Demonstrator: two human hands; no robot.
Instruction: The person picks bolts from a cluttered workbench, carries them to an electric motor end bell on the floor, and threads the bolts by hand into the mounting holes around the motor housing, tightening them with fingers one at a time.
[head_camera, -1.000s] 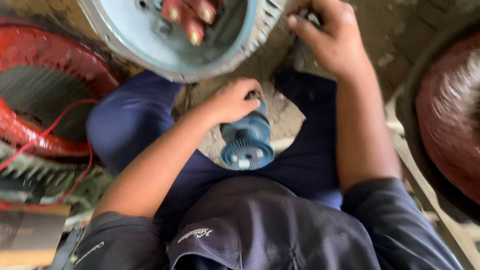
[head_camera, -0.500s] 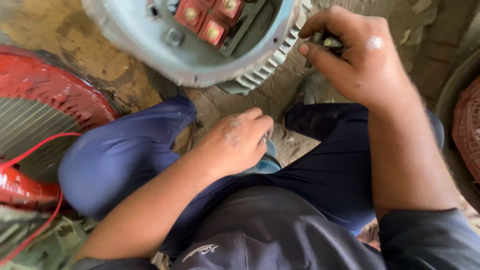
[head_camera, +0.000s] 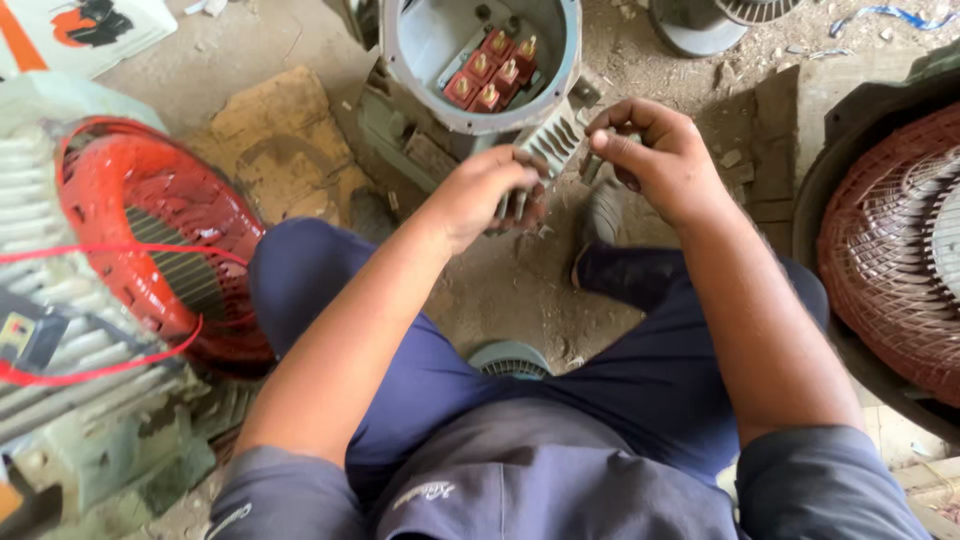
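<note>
I sit on the ground with my legs in dark blue trousers. My left hand (head_camera: 488, 195) is curled around a few dark bolts, just below the ribbed edge of a pale grey-green motor housing (head_camera: 553, 142). My right hand (head_camera: 655, 160) pinches a small dark bolt (head_camera: 592, 166) between thumb and fingers, close beside the left hand. Above both hands the motor's open terminal box (head_camera: 430, 45) shows several red terminal blocks (head_camera: 488, 68) with brass studs. A round blue-grey ribbed part (head_camera: 510, 358) lies on the floor between my thighs, with neither hand on it.
A motor with a red fan cover (head_camera: 150, 230) and red wires lies at my left. A large stator with copper-brown windings (head_camera: 890, 250) fills the right edge. A tan slab (head_camera: 280, 130) lies on the dirty floor, and a grey fan part (head_camera: 715, 20) lies at the top.
My left hand has left the round blue-grey part between my legs and risen to the motor housing. My right hand has come down next to it. The view has pulled back.
</note>
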